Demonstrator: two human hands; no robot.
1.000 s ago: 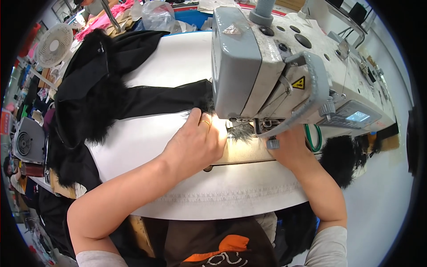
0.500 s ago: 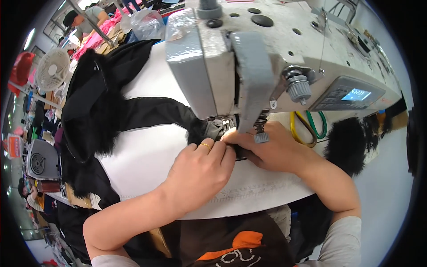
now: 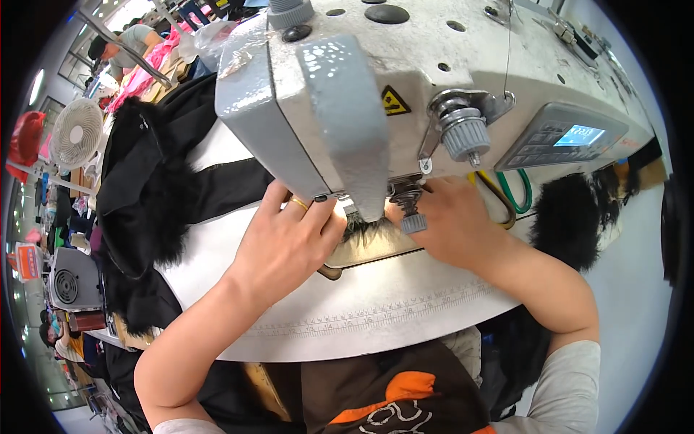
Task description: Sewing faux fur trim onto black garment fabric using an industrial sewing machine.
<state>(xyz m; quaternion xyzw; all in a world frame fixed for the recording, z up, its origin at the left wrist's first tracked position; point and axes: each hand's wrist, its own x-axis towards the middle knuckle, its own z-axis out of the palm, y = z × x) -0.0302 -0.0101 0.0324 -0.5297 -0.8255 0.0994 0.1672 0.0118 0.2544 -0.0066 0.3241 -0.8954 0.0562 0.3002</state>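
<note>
My left hand (image 3: 289, 239), a ring on one finger, is closed on black fabric (image 3: 224, 179) just left of the sewing machine's (image 3: 253, 101) presser foot. The fabric runs leftward as a band. A dark fur edge (image 3: 365, 233) lies under the foot on the lit metal plate (image 3: 369, 253). My right hand (image 3: 455, 220) is at the right of the foot, its fingertips hidden behind the machine's parts, so what it holds cannot be seen.
A black fur-trimmed garment (image 3: 137, 188) lies left on the white table (image 3: 202, 275). More black fur (image 3: 560, 224) and green-handled scissors (image 3: 524, 199) are at right. A white fan (image 3: 76, 134) stands left; co-workers (image 3: 123, 54) work behind it and at far left (image 3: 61, 340).
Half a second ago my hands met below the foot; now they are apart on either side, the left moved left and up. The view has shifted, with the machine head filling more of it.
</note>
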